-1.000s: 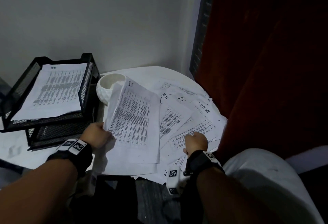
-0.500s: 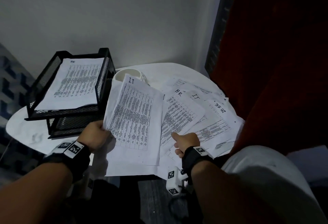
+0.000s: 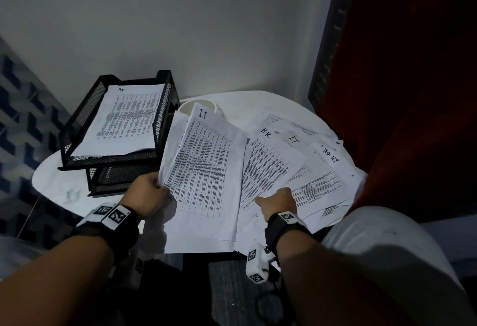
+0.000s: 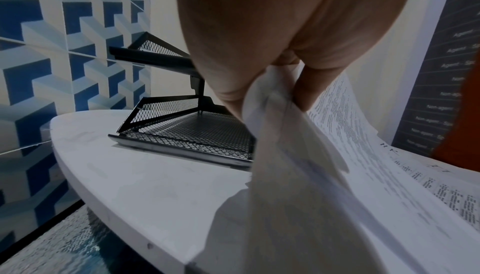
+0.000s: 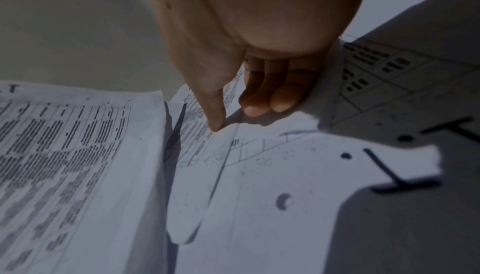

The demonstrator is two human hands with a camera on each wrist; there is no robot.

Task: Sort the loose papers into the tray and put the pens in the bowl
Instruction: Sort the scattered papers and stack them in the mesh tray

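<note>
left hand point(image 3: 145, 194) still pinches the "it" sheets point(image 3: 206, 165), now lifted nearer the mesh tray point(image 3: 165, 108); right hand point(image 3: 280, 200) has slid onto the "hr" sheet point(image 3: 271, 160), fingers relaxed. filing's next, probably.

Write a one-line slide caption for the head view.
Left hand lifts IT sheets beside the black mesh tray; right hand rests on spread papers.

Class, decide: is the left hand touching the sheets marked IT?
Touching. The left wrist view shows the left hand pinching the sheets marked IT between thumb and fingers.
</note>
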